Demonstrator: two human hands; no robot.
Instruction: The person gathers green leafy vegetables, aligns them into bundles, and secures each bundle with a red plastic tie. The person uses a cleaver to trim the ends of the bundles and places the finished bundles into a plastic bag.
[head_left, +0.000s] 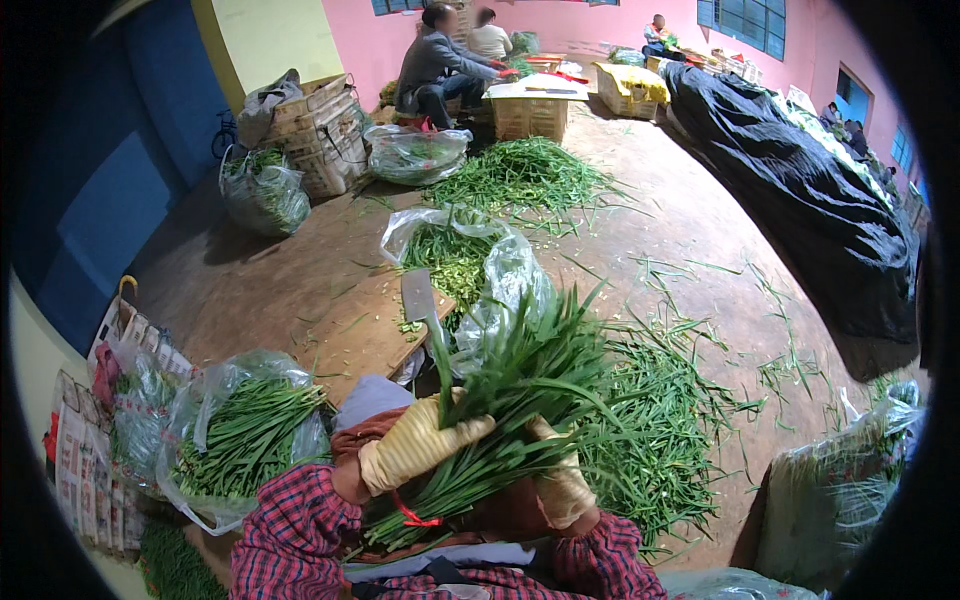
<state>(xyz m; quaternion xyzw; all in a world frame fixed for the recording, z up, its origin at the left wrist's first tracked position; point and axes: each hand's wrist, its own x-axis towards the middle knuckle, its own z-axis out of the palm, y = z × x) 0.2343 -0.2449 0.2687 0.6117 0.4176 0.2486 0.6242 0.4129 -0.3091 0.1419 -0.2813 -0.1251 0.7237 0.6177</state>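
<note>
A large bunch of long green leafy stalks (517, 375) lies across my lap, a red tie (412, 514) around its lower stems. My left hand (424, 442), in a pale yellow glove, grips the leaves from the left, thumb across them. On the bunch's right side is my right hand (562, 476), gloved alike; leaves partly cover its fingers. Just ahead, a cleaver (418, 296) rests on a wooden board (360, 337). Beyond the board stands an open plastic bag (517, 277) with cut stems and greens. Another open bag of stalks (247, 435) is at my left.
Loose leaves form a heap (652, 435) at my right and another (525, 176) farther ahead. Plastic crates (315, 135) and filled bags stand at the left. A long dark sheet (787, 180) covers goods at the right. A seated person (442, 71) works beside a crate table (532, 112).
</note>
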